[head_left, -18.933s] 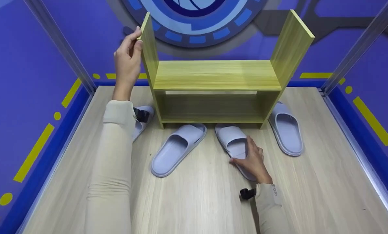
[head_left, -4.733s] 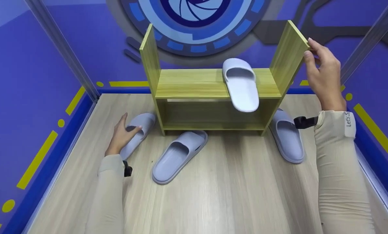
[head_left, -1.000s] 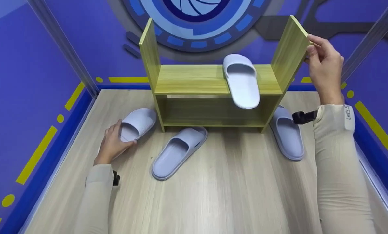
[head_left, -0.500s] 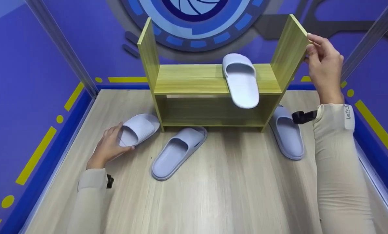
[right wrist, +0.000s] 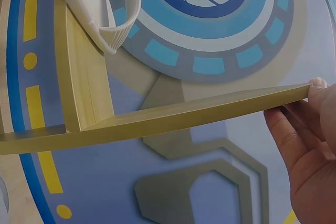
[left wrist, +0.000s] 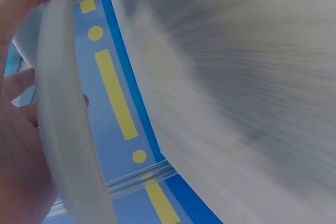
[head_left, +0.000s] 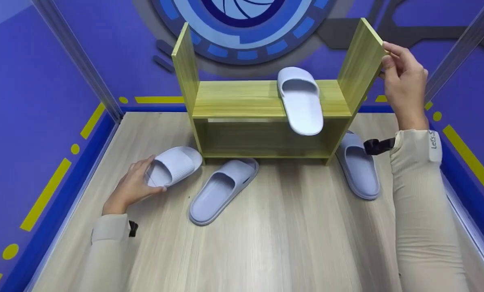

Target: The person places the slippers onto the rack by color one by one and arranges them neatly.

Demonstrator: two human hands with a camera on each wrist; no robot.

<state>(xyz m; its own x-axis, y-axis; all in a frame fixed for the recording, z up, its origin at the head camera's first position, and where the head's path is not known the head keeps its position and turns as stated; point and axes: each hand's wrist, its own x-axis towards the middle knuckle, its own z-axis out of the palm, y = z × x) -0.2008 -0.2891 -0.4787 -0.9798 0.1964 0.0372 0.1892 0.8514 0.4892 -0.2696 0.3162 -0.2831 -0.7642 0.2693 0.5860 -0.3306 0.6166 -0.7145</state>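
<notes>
My left hand (head_left: 131, 187) grips a pale grey-blue slipper (head_left: 180, 163) by its heel end, left of the wooden shoe rack (head_left: 237, 101). The toe points toward the rack's left front foot. In the left wrist view the slipper (left wrist: 68, 108) is seen edge-on, raised off the floor, with thumb and fingers on its two sides. High on the right, my right hand (head_left: 406, 81) pinches the front edge of the rack's right side panel (right wrist: 210, 111) between thumb and fingers. Another slipper (head_left: 303, 111) lies on the upper shelf, its heel jutting past the front edge.
A third slipper (head_left: 213, 196) lies slanted on the wood-patterned floor (head_left: 266, 243) before the rack's left half. One more slipper (head_left: 361, 174) rests beside the rack's right foot. Blue printed walls (head_left: 35, 101) enclose the floor at left, back and right.
Earlier my left hand held the rack and my right a front slipper, now on the shelf. Lately my left hand lifted the left slipper and turned its toe rightward; the right hand stays put.
</notes>
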